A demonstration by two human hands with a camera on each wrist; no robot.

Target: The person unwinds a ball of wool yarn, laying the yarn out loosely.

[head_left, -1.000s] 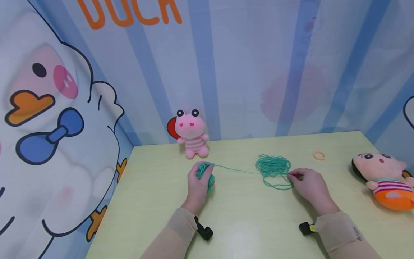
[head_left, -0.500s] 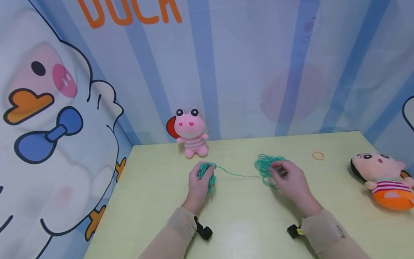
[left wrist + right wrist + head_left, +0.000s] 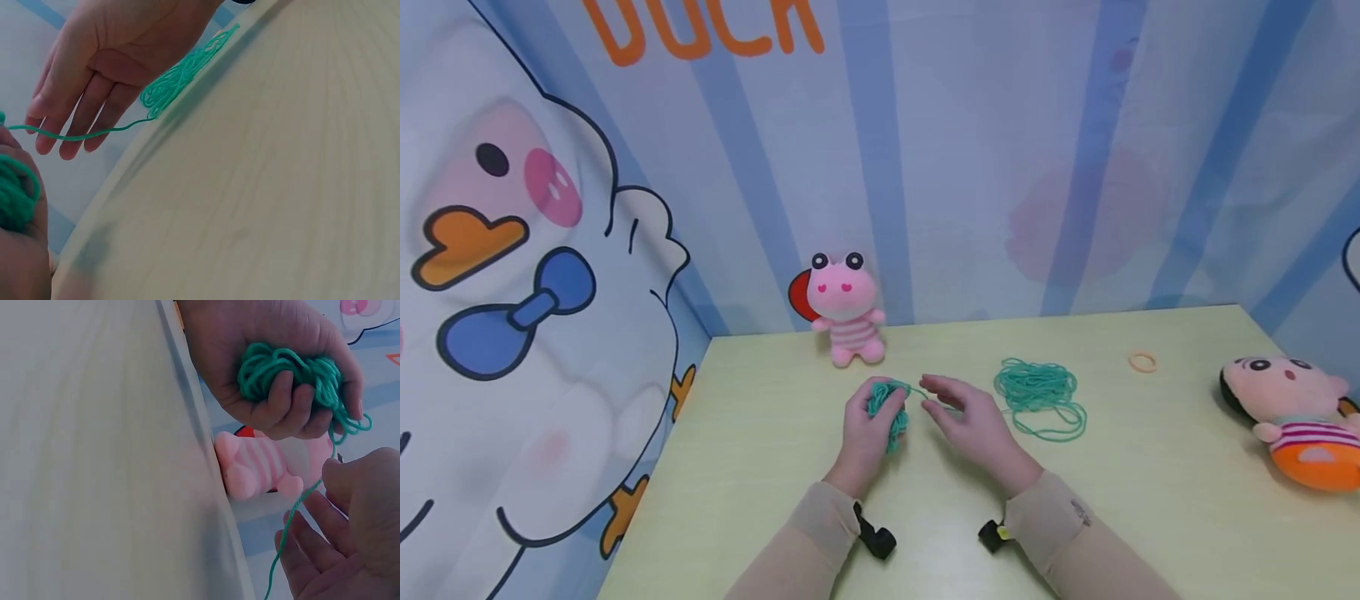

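Note:
My left hand point(image 3: 867, 429) has its fingers curled round a bundle of green yarn point(image 3: 889, 410); the right wrist view shows the bundle point(image 3: 290, 375) in the palm. Close to its right is my right hand point(image 3: 973, 429), fingers extended and slightly bent. A single strand point(image 3: 94, 134) runs from the bundle past the right fingers to a loose pile of green yarn point(image 3: 1036, 386) on the table. In the left wrist view the right hand point(image 3: 115, 69) hangs over this strand with fingers spread; it does not grip the yarn.
A pink striped plush toy point(image 3: 851, 312) sits at the table's back edge. An orange ring point(image 3: 1142, 362) lies behind and right of the yarn pile. Another plush toy in orange point(image 3: 1303, 425) lies at the far right. A patterned cloth point(image 3: 962, 167) hangs behind the table point(image 3: 760, 467).
My right hand has moved left from the yarn pile to beside my left hand. The pile's loose loops lie uncovered. My left hand has kept its hold and barely shifted.

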